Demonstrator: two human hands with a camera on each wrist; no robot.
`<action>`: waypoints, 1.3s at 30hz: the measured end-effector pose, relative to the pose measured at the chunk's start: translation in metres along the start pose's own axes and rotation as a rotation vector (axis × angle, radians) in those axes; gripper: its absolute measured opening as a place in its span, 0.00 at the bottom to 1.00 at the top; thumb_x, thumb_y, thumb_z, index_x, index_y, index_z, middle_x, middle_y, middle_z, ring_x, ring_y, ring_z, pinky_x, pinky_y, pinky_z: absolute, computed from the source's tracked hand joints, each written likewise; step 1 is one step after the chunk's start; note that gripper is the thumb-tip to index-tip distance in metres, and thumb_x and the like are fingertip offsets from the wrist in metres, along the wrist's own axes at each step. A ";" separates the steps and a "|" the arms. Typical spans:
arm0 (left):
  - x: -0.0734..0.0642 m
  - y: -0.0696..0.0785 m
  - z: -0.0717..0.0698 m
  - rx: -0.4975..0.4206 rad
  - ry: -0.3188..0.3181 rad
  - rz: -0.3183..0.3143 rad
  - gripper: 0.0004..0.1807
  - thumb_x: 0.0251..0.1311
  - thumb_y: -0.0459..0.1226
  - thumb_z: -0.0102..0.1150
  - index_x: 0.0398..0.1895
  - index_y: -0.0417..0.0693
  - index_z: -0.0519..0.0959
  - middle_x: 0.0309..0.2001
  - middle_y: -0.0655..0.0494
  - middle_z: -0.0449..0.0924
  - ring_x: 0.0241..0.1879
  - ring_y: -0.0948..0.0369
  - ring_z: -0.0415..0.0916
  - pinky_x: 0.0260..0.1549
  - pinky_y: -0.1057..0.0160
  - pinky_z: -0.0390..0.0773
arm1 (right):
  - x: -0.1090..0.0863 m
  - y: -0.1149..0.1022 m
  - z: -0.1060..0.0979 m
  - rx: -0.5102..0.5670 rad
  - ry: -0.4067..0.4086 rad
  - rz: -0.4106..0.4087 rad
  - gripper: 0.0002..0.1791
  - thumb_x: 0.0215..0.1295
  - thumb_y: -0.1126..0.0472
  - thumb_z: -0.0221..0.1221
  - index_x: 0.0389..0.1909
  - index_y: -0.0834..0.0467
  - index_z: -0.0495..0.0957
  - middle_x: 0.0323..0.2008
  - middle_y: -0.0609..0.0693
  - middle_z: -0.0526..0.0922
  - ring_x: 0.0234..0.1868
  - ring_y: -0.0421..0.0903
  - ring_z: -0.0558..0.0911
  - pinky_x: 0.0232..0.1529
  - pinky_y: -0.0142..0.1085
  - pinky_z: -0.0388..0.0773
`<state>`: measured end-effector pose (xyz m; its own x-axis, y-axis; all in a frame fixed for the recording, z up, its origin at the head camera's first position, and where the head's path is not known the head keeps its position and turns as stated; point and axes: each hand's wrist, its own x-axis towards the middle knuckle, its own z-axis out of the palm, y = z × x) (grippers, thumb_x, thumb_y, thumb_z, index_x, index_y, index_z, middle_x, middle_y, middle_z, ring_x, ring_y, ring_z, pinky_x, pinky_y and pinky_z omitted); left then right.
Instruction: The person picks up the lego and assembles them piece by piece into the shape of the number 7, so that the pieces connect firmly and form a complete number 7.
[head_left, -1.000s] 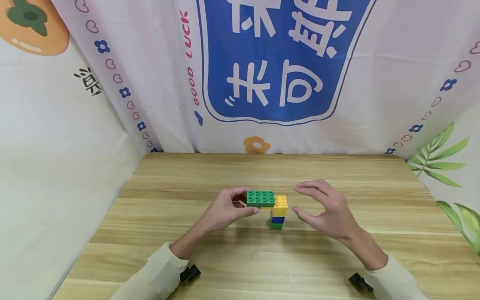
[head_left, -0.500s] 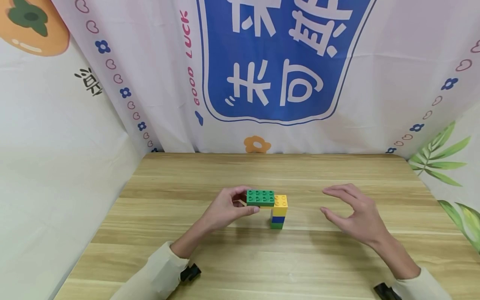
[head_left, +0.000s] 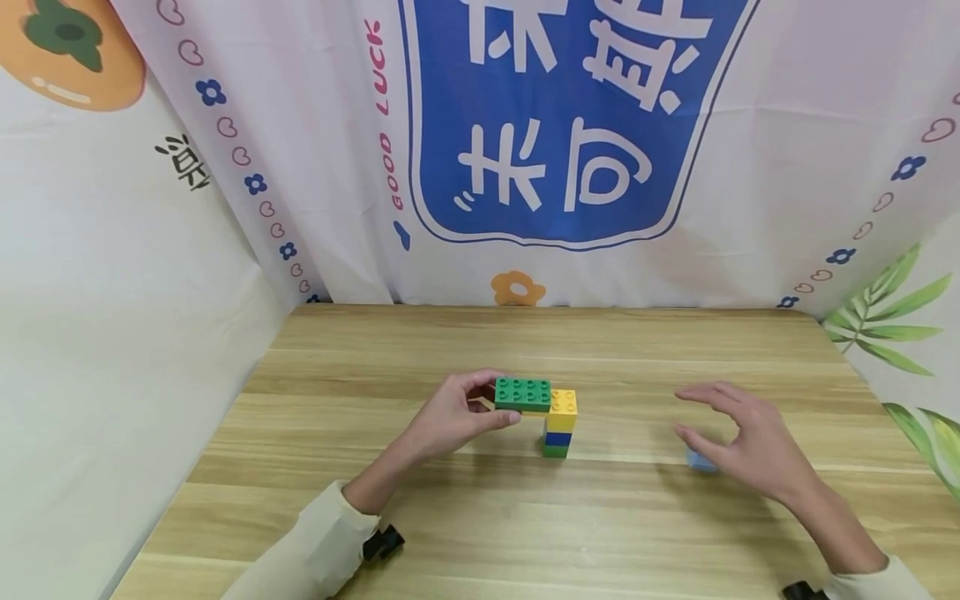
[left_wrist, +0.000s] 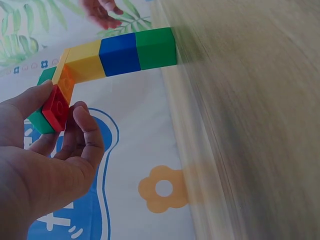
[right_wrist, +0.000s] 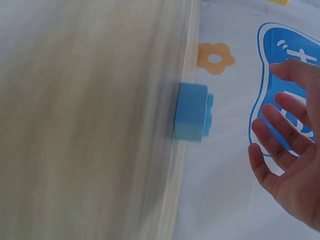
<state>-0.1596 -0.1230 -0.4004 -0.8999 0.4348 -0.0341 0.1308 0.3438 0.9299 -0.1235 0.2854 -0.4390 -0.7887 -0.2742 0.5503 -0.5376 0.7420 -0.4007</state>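
Toy building bricks stand joined on the wooden table. A green brick is at the bottom, then a blue brick and a yellow brick. From the top, an orange piece, a red brick and a long green brick jut out to the left. My left hand pinches this jutting end between thumb and fingers. To the right, my right hand hovers with spread, relaxed fingers, holding nothing. Near its thumb sits a light blue brick, partly hidden in the head view.
The table has its far edge against a printed cloth. A black device is at the left sleeve, and another black device is at the right cuff.
My right hand has moved right, away from the brick stack, and the light blue brick now shows beside it. The left hand keeps its grip in place.
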 end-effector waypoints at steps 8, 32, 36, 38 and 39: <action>0.001 0.001 0.000 0.006 -0.002 -0.001 0.25 0.65 0.37 0.76 0.64 0.44 0.83 0.49 0.49 0.87 0.45 0.57 0.81 0.41 0.69 0.85 | -0.010 0.012 -0.010 0.004 -0.070 -0.003 0.29 0.47 0.66 0.83 0.53 0.51 0.88 0.51 0.46 0.90 0.53 0.23 0.79 0.48 0.16 0.76; 0.000 0.002 -0.001 0.007 -0.002 -0.006 0.24 0.65 0.37 0.76 0.64 0.45 0.83 0.49 0.50 0.87 0.45 0.58 0.81 0.40 0.68 0.85 | -0.030 0.033 -0.016 0.007 -0.286 0.043 0.31 0.45 0.60 0.86 0.54 0.50 0.87 0.51 0.49 0.91 0.46 0.34 0.85 0.42 0.34 0.87; 0.000 0.002 -0.001 0.009 0.001 -0.005 0.24 0.65 0.37 0.76 0.64 0.45 0.83 0.49 0.50 0.87 0.45 0.58 0.81 0.40 0.68 0.84 | -0.029 0.034 -0.016 0.039 -0.321 0.072 0.31 0.45 0.61 0.85 0.54 0.52 0.87 0.51 0.51 0.91 0.47 0.33 0.84 0.40 0.33 0.88; 0.000 0.002 -0.001 0.008 0.001 -0.005 0.24 0.65 0.37 0.76 0.64 0.45 0.83 0.49 0.50 0.87 0.45 0.58 0.81 0.40 0.68 0.84 | -0.029 0.034 -0.015 0.051 -0.336 0.082 0.31 0.46 0.62 0.85 0.54 0.53 0.87 0.51 0.52 0.91 0.47 0.32 0.84 0.39 0.33 0.88; 0.000 0.002 -0.001 0.009 0.001 -0.005 0.24 0.65 0.37 0.76 0.64 0.45 0.83 0.49 0.50 0.87 0.45 0.58 0.81 0.40 0.68 0.84 | -0.029 0.034 -0.015 0.056 -0.343 0.086 0.31 0.46 0.62 0.85 0.54 0.53 0.87 0.51 0.52 0.91 0.47 0.31 0.84 0.39 0.33 0.88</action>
<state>-0.1594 -0.1229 -0.3982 -0.9009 0.4322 -0.0389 0.1295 0.3533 0.9265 -0.1142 0.3282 -0.4575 -0.8809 -0.4087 0.2386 -0.4728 0.7395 -0.4792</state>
